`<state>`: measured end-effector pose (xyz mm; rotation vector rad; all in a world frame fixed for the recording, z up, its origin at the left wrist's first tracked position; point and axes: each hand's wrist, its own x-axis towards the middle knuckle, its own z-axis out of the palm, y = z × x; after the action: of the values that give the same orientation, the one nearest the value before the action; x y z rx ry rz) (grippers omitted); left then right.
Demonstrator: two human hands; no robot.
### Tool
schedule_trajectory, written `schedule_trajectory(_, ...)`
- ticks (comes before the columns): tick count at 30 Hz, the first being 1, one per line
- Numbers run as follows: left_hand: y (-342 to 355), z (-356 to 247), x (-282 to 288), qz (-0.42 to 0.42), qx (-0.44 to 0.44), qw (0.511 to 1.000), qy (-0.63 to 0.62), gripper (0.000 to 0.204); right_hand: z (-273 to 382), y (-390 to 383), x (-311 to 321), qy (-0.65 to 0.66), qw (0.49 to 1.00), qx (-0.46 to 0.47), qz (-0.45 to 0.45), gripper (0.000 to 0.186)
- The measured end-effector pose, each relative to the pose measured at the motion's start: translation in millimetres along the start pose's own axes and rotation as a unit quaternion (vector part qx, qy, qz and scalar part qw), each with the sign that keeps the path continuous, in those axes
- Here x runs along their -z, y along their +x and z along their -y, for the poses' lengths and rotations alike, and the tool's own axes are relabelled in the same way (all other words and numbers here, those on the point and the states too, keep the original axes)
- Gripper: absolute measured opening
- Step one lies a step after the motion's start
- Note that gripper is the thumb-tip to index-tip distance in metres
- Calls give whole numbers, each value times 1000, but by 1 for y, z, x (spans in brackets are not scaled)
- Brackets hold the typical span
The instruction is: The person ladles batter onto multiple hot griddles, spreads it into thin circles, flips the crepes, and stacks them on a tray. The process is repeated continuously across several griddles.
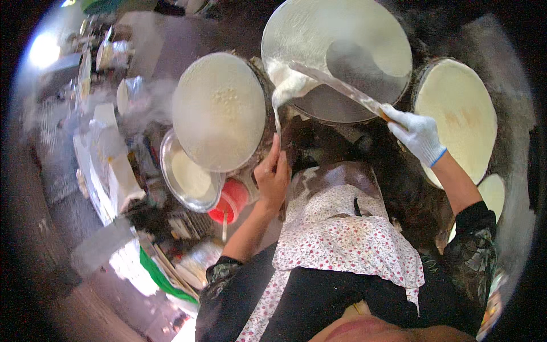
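My left hand [272,171], bare, grips a thin utensil [277,122] held upright, with a white doughy mass [290,85] at its top end. My right hand [416,135], in a white knit glove, holds the wooden handle of a long flat scraper [342,85], whose blade reaches into that white mass. Both tools are over the front-left edge of the top round griddle [359,102], which is partly covered by a pale sheet [313,28], with a dark bare patch showing.
A round griddle with a pale sheet [219,114] is at left, another [456,119] at right, a smaller pale round [493,194] below it. A steel batter bowl [191,182] overlaps a red bucket [233,196]. Steam drifts over clutter [114,165] along the left. A floral apron [347,239] covers my front.
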<state>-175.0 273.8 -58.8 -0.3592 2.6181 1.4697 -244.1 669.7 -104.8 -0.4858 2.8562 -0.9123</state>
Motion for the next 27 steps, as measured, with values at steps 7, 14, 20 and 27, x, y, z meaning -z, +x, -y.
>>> schedule_trajectory(7, 19, -62, 21, 25, -194, 965, -173, 51, 0, -61, -5, 258, 937, -150, -180, 60)
schedule_trajectory(14, 41, -125, 13, 8, -181, 932, -313, 51, 90, 124, -145, 261, 943, -194, -69, 64)
schedule_trajectory(20, 29, -96, 1, 37, -144, 946, -288, 44, 55, 80, -134, 249, 893, -322, -192, 60)
schedule_trajectory(27, 12, -64, 7, 64, -14, 946, -317, 35, 57, 49, -129, 212, 851, -411, -249, 64)
